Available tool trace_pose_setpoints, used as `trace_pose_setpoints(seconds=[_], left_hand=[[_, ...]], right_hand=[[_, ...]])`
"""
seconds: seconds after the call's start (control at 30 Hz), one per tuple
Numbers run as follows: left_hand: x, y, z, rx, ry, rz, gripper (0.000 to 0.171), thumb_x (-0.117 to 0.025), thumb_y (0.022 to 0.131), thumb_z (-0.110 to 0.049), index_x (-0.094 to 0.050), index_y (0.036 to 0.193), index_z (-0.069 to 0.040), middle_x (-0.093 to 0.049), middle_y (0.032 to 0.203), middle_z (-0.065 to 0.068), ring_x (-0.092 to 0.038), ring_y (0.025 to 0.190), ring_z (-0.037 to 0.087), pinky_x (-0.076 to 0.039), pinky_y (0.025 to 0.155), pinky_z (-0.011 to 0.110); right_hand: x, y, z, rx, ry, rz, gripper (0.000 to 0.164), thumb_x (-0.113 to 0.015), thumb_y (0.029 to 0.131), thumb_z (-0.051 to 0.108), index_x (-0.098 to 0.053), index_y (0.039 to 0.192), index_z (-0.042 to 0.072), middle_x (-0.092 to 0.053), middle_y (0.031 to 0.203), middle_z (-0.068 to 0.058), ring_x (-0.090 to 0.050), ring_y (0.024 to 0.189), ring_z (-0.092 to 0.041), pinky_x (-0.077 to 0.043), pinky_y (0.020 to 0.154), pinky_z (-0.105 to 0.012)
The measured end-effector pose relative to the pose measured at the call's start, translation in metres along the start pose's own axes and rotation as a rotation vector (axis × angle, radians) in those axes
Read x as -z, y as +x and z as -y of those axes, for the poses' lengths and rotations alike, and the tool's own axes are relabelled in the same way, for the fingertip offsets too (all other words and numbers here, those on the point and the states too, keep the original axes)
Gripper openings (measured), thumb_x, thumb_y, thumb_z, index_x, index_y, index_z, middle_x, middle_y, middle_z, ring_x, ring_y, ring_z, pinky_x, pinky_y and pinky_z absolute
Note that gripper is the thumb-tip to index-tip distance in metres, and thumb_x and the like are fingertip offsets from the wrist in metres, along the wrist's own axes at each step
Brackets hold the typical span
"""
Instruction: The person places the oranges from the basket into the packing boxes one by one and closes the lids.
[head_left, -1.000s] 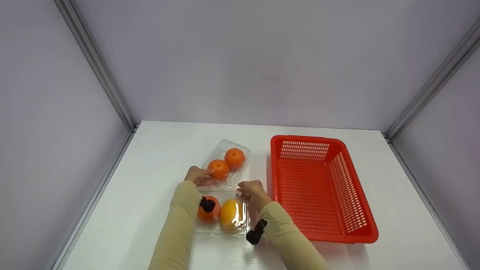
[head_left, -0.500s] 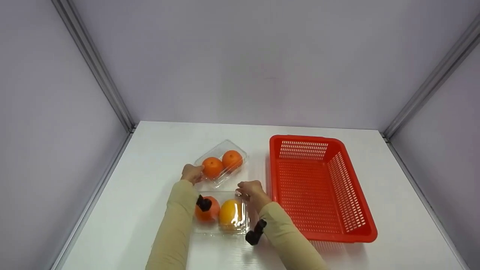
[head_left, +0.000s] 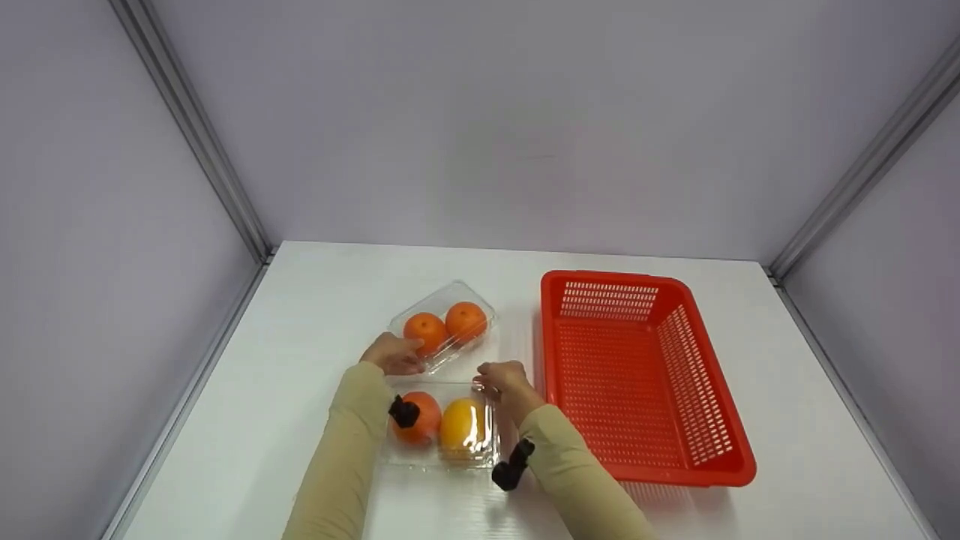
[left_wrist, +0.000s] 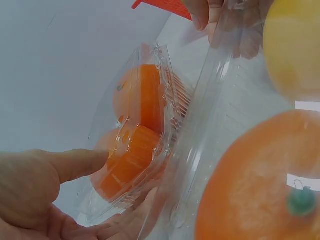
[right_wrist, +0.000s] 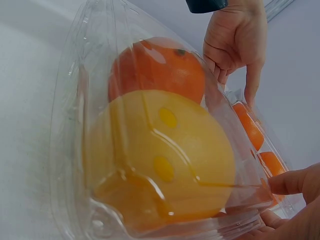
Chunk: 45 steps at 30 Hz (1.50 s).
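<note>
A clear plastic fruit box (head_left: 450,355) with two orange fruits (head_left: 466,321) lies slantwise at the back. My left hand (head_left: 393,354) holds its near left end, thumb (left_wrist: 82,164) on the lid and fingers below. Nearer me is a second clear plastic box (head_left: 442,455). It contains a reddish-orange fruit (left_wrist: 260,175) with a green stem mark and a yellow fruit (right_wrist: 160,155). My right hand (head_left: 506,381) pinches this box's far right corner between thumb (right_wrist: 290,183) and fingers. Both lids look closed.
A red plastic basket (head_left: 551,360) with slotted walls stands right of the boxes, close to my right hand. White table (head_left: 322,292) surrounds them. Grey panels (head_left: 480,135) wall the table at the back and both sides.
The back box has turned clockwise and its near end has swung left with my left hand. Since half a second ago, that hand has shifted slightly right along the box. My right hand stays put.
</note>
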<state>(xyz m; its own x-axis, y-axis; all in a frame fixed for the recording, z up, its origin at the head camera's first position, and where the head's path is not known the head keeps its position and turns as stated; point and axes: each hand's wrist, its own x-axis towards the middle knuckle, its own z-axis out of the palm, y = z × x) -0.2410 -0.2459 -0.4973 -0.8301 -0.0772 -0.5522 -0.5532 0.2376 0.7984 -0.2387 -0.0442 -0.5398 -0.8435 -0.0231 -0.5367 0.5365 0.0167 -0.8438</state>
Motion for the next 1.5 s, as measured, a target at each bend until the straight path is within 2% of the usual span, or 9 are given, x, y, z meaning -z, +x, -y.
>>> trace_pose_setpoints(seconds=[0.13,0.27,0.6,0.83,0.97,1.07,1.2,1.37,1.5], left_hand=[[-0.001,0.003,0.001,0.006,0.006,-0.033,0.042,-0.051,0.099,-0.021,-0.05,0.125,0.011,-0.064,0.078,0.007,-0.061,0.058,0.007,-0.058,0.067,0.021],[-0.002,0.007,0.002,0.004,0.0,-0.059,0.036,-0.048,0.1,-0.02,-0.054,0.117,0.011,-0.055,0.065,0.001,-0.053,0.053,0.006,-0.05,0.056,0.017],[0.004,0.01,0.005,-0.032,0.06,-0.103,0.032,-0.047,0.101,-0.019,-0.056,0.109,0.01,-0.049,0.061,-0.001,-0.051,0.056,0.008,-0.045,0.054,0.018],[0.009,0.011,0.009,-0.066,0.094,-0.101,0.043,-0.043,0.102,-0.023,-0.04,0.131,0.008,-0.044,0.069,-0.001,-0.045,0.063,0.009,-0.04,0.057,0.019],[0.011,0.009,0.008,-0.058,0.097,-0.081,0.055,-0.041,0.103,-0.025,-0.03,0.146,0.006,-0.043,0.071,-0.002,-0.043,0.065,0.008,-0.038,0.061,0.019],[0.012,0.008,0.008,-0.063,0.106,-0.065,0.058,-0.04,0.103,-0.026,-0.025,0.149,0.005,-0.04,0.065,-0.004,-0.041,0.062,0.008,-0.035,0.059,0.019],[0.014,0.011,0.011,-0.089,0.124,-0.043,0.058,-0.039,0.103,-0.025,-0.023,0.15,0.004,-0.033,0.055,-0.007,-0.034,0.056,0.007,-0.033,0.06,0.022],[0.017,0.023,0.017,-0.107,0.128,-0.039,0.058,-0.039,0.102,-0.025,-0.023,0.15,0.004,-0.037,0.061,-0.005,-0.038,0.06,0.008,-0.043,0.077,0.027],[0.013,0.017,0.014,-0.102,0.152,-0.068,0.054,-0.037,0.101,-0.021,-0.028,0.149,0.002,-0.036,0.06,-0.005,-0.039,0.062,0.009,-0.045,0.086,0.031]], right_hand=[[0.001,-0.007,0.004,-0.019,0.01,0.008,0.006,-0.056,0.085,0.0,-0.059,0.086,-0.004,-0.058,0.06,-0.001,-0.057,0.057,-0.009,-0.049,0.055,-0.018],[0.001,-0.006,0.004,-0.03,0.013,-0.011,0.021,-0.055,0.085,0.0,-0.061,0.102,-0.01,-0.06,0.065,-0.002,-0.057,0.06,-0.009,-0.048,0.055,-0.017],[0.003,-0.005,0.005,-0.024,-0.004,-0.03,0.031,-0.055,0.087,0.001,-0.06,0.115,-0.013,-0.066,0.073,-0.008,-0.057,0.061,-0.01,-0.047,0.055,-0.017],[0.003,0.002,0.004,-0.008,0.027,-0.101,0.031,-0.057,0.091,0.007,-0.062,0.116,-0.009,-0.07,0.112,-0.026,-0.063,0.065,-0.011,-0.057,0.072,-0.027],[0.005,0.032,-0.012,0.013,0.056,-0.095,0.028,-0.06,0.091,0.013,-0.065,0.109,-0.008,-0.075,0.091,-0.019,-0.062,0.057,-0.01,-0.056,0.064,-0.026],[0.006,0.015,-0.003,0.008,0.077,-0.09,0.029,-0.058,0.092,0.012,-0.062,0.11,-0.01,-0.073,0.074,-0.012,-0.06,0.052,-0.008,-0.053,0.058,-0.022],[0.004,-0.014,0.012,-0.025,0.083,-0.098,0.029,-0.053,0.094,0.006,-0.059,0.115,-0.012,-0.069,0.071,-0.008,-0.059,0.053,-0.007,-0.051,0.056,-0.02],[0.004,-0.006,0.007,-0.053,0.122,-0.089,0.026,-0.053,0.092,0.002,-0.06,0.113,-0.013,-0.061,0.063,-0.003,-0.055,0.051,-0.007,-0.046,0.052,-0.018],[0.005,-0.007,0.004,-0.053,0.13,-0.078,0.017,-0.053,0.089,0.001,-0.064,0.099,-0.008,-0.057,0.061,0.0,-0.054,0.056,-0.009,-0.047,0.057,-0.019]])
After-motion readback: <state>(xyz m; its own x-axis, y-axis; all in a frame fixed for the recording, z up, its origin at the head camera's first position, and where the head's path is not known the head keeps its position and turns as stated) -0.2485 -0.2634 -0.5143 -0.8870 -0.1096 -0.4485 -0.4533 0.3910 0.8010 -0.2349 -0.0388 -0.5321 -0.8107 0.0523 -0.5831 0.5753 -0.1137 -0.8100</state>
